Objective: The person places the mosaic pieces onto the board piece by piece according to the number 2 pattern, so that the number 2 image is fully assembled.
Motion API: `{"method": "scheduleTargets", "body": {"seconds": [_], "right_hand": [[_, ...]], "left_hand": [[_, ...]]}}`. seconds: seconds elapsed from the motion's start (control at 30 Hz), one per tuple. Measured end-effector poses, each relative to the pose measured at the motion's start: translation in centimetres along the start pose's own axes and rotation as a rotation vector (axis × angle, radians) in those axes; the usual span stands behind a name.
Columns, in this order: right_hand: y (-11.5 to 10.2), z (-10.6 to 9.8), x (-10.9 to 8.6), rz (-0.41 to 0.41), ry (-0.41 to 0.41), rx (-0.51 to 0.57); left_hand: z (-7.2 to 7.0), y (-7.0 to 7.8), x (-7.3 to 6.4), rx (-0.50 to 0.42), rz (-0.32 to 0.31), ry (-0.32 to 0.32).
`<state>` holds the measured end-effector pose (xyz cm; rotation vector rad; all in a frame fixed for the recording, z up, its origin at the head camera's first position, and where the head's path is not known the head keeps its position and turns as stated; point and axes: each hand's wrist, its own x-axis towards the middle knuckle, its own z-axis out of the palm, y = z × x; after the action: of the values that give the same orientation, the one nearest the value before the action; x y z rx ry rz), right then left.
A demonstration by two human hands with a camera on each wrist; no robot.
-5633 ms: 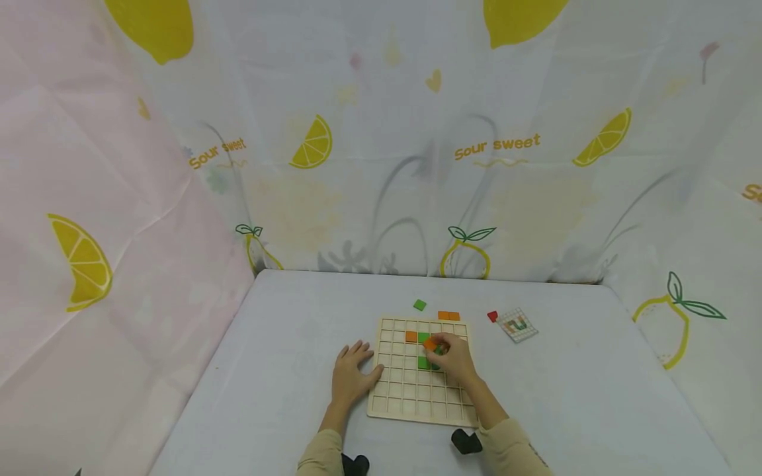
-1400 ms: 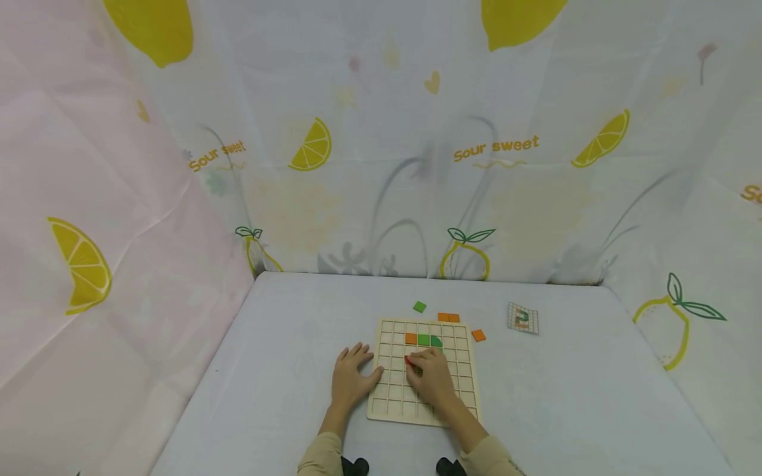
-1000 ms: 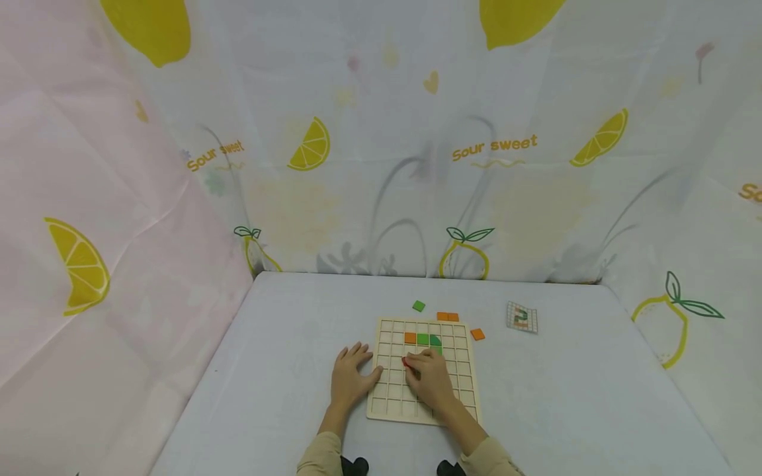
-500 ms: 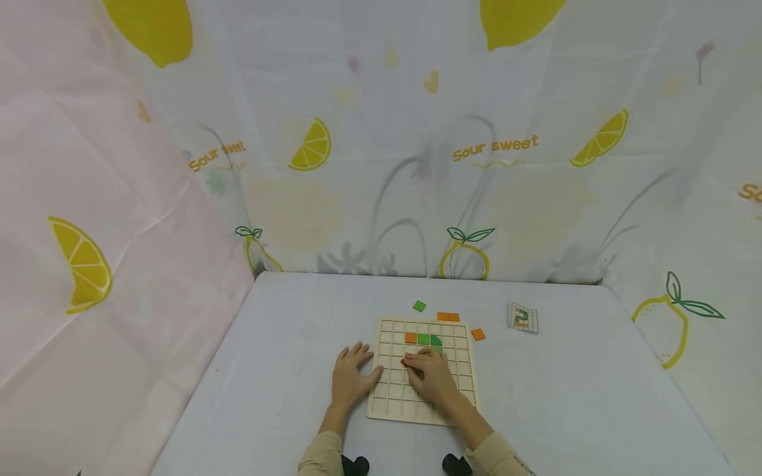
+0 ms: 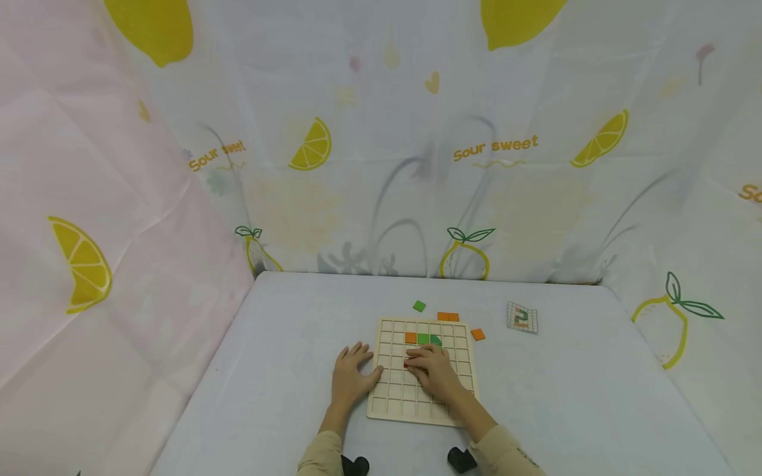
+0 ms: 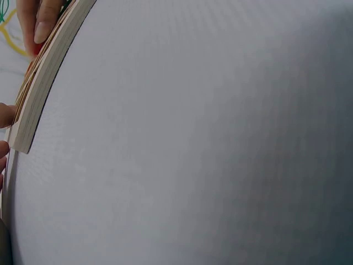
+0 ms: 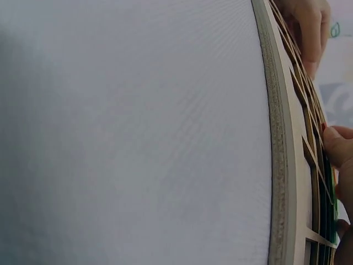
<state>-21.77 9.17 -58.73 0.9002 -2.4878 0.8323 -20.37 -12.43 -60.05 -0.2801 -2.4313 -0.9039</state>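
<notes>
In the head view a wooden grid board (image 5: 394, 390) lies on the white table. My right hand (image 5: 437, 375) is over its middle and pinches a small red tile (image 5: 407, 363) at a cell, mostly hidden by the fingertips. The right wrist view also shows the red tile (image 7: 324, 127) at the thumb tip. My left hand (image 5: 352, 378) rests with spread fingers at the board's left edge, its thumb touching the rim. An orange tile (image 5: 411, 338), a light green tile (image 5: 423, 338) and a darker green round-cornered tile (image 5: 436, 340) sit in one row. The right hand covers cells below them.
Behind the board lie a loose green tile (image 5: 419, 306) and two orange tiles (image 5: 448, 317) side by side. Another orange tile (image 5: 478, 334) is just off the right edge. A pattern card (image 5: 522, 318) lies farther right. Printed cloth walls border the table.
Earlier the right hand held an orange tile; one now lies right of the board. The red tile has come from beside the card, which has turned. Lately the right fingers shift only slightly.
</notes>
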Motion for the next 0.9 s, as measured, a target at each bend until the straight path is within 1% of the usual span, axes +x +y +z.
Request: {"method": "scheduleTargets", "body": {"seconds": [0.17, 0.27, 0.37, 0.53, 0.77, 0.9], "right_hand": [[-0.3, -0.3, 0.0, 0.008, 0.005, -0.032], [-0.6, -0.3, 0.1, 0.036, 0.007, -0.033], [-0.9, -0.1, 0.0, 0.083, 0.039, -0.017], [-1.3, 0.3, -0.2, 0.152, 0.129, 0.004], [-1.2, 0.9, -0.5, 0.144, 0.214, -0.029], [-1.1, 1.0, -0.4, 0.152, 0.232, -0.046]], "left_hand": [[-0.1, 0.1, 0.0, -0.015, -0.016, -0.011], [-0.1, 0.2, 0.0, -0.016, -0.023, -0.014], [-0.1, 0.1, 0.1, -0.011, -0.022, -0.013], [-0.1, 0.0, 0.0, 0.004, -0.02, -0.016], [0.0, 0.0, -0.1, 0.009, -0.026, -0.021], [0.0, 0.0, -0.1, 0.011, -0.017, -0.014]]}}
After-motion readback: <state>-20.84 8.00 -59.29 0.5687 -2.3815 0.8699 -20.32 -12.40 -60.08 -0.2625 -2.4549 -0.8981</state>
